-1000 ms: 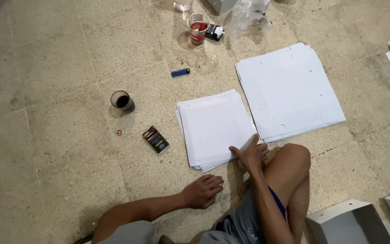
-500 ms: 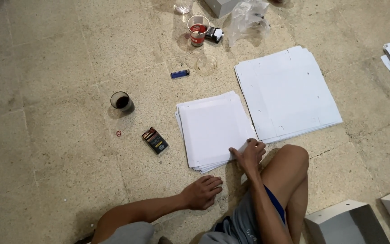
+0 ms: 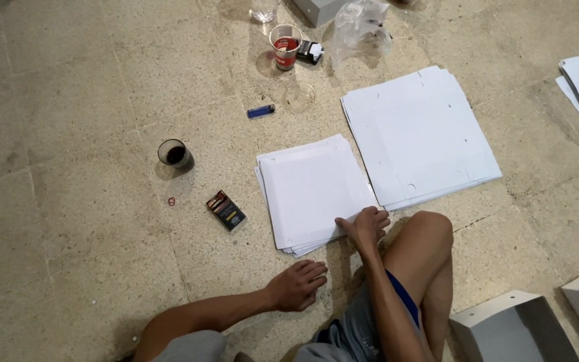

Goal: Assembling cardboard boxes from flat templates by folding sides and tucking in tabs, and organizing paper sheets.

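Right hand (image 3: 364,224), fingers curled and pinching the near right corner of the smaller stack of white card sheets (image 3: 313,191) on the stone floor (image 3: 68,268); peel one sheet only; left hand (image 3: 296,285) flat, spread, bracing alongside.

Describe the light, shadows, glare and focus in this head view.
Head view: soft, even light; faint shadows beside the dark cup and red cup; the white sheets and larger stack are bright, nearly washed out, with little surface detail; mild glare on the plastic bag; focus sharp across the floor, the right hand on the sheets and the left hand unblurred.
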